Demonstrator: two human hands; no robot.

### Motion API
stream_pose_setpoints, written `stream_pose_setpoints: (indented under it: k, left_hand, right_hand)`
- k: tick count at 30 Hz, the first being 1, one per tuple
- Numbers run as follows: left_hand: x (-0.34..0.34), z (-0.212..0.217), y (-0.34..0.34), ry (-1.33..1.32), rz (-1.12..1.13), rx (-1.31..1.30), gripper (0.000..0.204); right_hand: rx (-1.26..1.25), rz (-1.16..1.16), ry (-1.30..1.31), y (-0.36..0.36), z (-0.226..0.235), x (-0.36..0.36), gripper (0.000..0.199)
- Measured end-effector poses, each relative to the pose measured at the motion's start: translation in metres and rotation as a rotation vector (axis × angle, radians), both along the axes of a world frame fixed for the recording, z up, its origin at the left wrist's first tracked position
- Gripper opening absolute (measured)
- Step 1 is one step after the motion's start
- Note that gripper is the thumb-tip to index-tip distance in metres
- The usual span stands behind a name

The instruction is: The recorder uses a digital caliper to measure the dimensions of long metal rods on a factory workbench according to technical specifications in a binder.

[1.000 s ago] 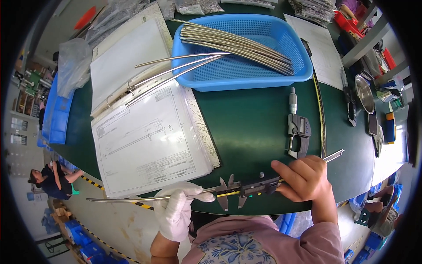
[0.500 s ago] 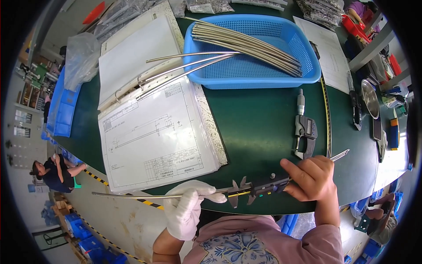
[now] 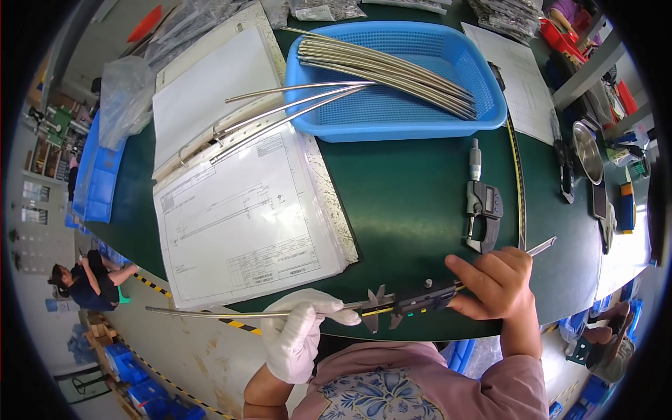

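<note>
My left hand (image 3: 294, 334), in a white glove, pinches a thin metal rod (image 3: 210, 313) that sticks out far to the left. The rod's right end reaches the jaws of a digital caliper (image 3: 420, 299). My bare right hand (image 3: 493, 283) grips the caliper at its slider and beam, and the beam's tip shows beyond the hand on the right. The caliper's jaws stand a little apart; whether they touch the rod I cannot tell. Just beyond my right hand, a digital micrometer (image 3: 483, 210) lies on the green table (image 3: 399, 182).
A blue plastic basket (image 3: 399, 133) holds a bundle of metal rods (image 3: 385, 70); several rods overhang an open binder of drawings (image 3: 245, 231) on the left. A tape measure strip (image 3: 520, 189) runs along the right. Farther right lie a black-handled tool (image 3: 564, 171) and a metal bowl (image 3: 586, 150).
The view has shifted slightly, so the table things sit a little farther left. The caliper's sliding jaw has come slightly closer to the fixed jaw. Both hands keep their grips.
</note>
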State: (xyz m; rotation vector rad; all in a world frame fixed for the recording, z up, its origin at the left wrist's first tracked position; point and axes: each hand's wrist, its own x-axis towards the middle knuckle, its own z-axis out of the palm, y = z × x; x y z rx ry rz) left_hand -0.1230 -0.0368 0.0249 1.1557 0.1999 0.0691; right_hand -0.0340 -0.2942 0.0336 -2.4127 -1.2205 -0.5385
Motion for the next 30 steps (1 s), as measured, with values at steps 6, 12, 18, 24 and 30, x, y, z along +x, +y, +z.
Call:
stream_pose_setpoints:
  k: [6,12,18,24,30]
  left_hand:
    - [0.001,0.001,-0.001,-0.033,-0.020,-0.063,0.030]
    - [0.002,-0.002,-0.002,-0.041,-0.016,-0.135,0.029]
    - [0.003,-0.001,-0.003,-0.054,0.003,-0.125,0.030]
    - [0.005,0.005,0.001,-0.017,0.015,-0.047,0.032]
    - [-0.012,-0.011,0.020,-0.113,0.164,0.236,0.049]
  right_hand:
    - [0.016,-0.002,0.021,-0.001,-0.001,-0.001,0.041]
    - [0.008,-0.002,0.030,-0.003,-0.001,-0.001,0.041]
    - [0.026,0.006,0.032,-0.003,-0.002,0.001,0.041]
    - [0.011,0.049,-0.016,0.001,-0.002,0.002,0.039]
    - [0.101,0.020,-0.149,-0.005,-0.002,-0.002,0.040]
